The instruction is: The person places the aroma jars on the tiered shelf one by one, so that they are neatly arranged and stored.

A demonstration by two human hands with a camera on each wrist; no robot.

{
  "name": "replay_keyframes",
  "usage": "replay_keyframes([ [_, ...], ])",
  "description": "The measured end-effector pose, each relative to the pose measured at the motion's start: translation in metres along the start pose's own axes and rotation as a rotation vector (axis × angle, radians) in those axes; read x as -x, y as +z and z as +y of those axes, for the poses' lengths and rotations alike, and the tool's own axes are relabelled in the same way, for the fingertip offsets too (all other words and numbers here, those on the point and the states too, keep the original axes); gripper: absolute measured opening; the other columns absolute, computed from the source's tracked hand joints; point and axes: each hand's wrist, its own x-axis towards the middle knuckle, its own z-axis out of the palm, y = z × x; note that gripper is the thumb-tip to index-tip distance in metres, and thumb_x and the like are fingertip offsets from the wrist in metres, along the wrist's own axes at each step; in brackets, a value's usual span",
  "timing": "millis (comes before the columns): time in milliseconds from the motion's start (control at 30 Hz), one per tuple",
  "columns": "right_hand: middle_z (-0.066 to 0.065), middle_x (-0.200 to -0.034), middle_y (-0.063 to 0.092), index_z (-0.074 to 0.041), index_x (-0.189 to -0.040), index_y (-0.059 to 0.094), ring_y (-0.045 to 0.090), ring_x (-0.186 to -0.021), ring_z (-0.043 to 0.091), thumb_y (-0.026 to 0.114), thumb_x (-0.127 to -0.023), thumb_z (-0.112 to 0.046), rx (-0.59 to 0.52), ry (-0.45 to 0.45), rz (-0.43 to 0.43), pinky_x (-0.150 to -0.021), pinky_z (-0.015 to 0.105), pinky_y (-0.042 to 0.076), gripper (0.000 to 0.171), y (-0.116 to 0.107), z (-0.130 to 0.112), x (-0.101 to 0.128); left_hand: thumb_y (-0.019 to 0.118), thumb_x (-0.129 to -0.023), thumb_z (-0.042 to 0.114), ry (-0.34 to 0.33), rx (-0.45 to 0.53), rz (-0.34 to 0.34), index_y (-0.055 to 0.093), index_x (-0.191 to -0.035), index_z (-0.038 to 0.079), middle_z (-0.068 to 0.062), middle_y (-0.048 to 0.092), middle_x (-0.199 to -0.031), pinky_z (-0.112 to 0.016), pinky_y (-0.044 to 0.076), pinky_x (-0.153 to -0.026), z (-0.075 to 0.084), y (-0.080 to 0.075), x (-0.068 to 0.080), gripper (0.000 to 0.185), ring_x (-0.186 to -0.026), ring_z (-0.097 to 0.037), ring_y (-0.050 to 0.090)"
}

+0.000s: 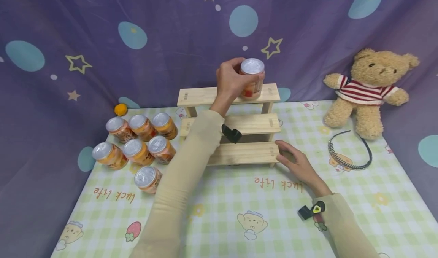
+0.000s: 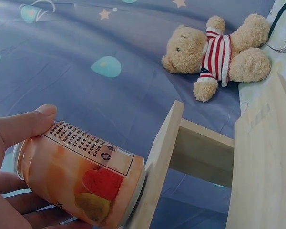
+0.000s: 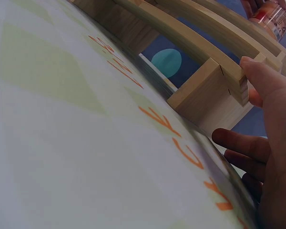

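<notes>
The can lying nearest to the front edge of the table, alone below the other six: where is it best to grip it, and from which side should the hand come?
Grip the lone can around its orange side wall, probably coming from above and from the front, where the checked cloth is free. It stands upright with its silver lid facing up, and the lid offers no hold. The other cans stand behind it, apart from it, so fingers fit on both sides.

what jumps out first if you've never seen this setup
The left hand grips an orange can on the top step of a wooden three-step rack, while the right hand touches the rack's bottom-right end. Seven more cans cluster at the left; a teddy bear sits at right.
</notes>
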Motion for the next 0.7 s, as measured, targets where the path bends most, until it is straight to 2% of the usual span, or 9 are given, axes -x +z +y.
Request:
replay_keyframes([
  [300, 0.013, -0.141, 0.061, -0.016, -0.150, 0.046, 0.052, -0.137, 0.031, 0.061, -0.101, -0.024, 0.003, -0.001, -0.006, -0.117, 0.022, 0.028, 0.052, 0.000, -0.002, 0.000, 0.091, -0.070, 0.037, 0.021, -0.011, -0.004, 0.069, -0.123, 0.012, -0.004, 0.074, -0.115, -0.025, 0.057, -0.084, -0.004, 0.000, -0.001, 0.062, -0.096, -0.014, 0.068],
  [400, 0.012, -0.141, 0.061, -0.015, -0.150, 0.046, 0.053, -0.136, 0.030, 0.062, -0.100, -0.023, 0.006, -0.006, -0.001, -0.116, 0.018, 0.027, 0.052, 0.001, -0.001, -0.001, 0.090, -0.072, 0.039, 0.041, -0.045, -0.032, 0.067, -0.124, 0.012, -0.004, 0.072, -0.117, -0.026, 0.056, -0.086, -0.005, -0.002, -0.001, 0.063, -0.099, -0.015, 0.068],
  [533, 0.011, -0.142, 0.060, -0.014, -0.150, 0.046, 0.052, -0.136, 0.029, 0.062, -0.100, -0.022, 0.008, -0.014, 0.004, -0.112, 0.008, 0.025, 0.052, 0.001, 0.003, -0.002, 0.087, -0.075, 0.043, 0.045, -0.088, -0.101, 0.059, -0.136, 0.014, -0.004, 0.068, -0.126, -0.030, 0.055, -0.093, -0.005, -0.007, -0.001, 0.073, -0.108, -0.016, 0.066],
  [700, 0.011, -0.141, 0.061, -0.017, -0.150, 0.047, 0.052, -0.135, 0.029, 0.062, -0.100, -0.020, 0.004, -0.024, 0.010, -0.109, 0.003, 0.024, 0.052, 0.001, 0.005, -0.002, 0.085, -0.077, 0.041, 0.034, -0.087, -0.150, 0.050, -0.146, 0.015, -0.005, 0.065, -0.134, -0.032, 0.053, -0.100, -0.004, -0.015, 0.002, 0.081, -0.116, -0.017, 0.063],
])
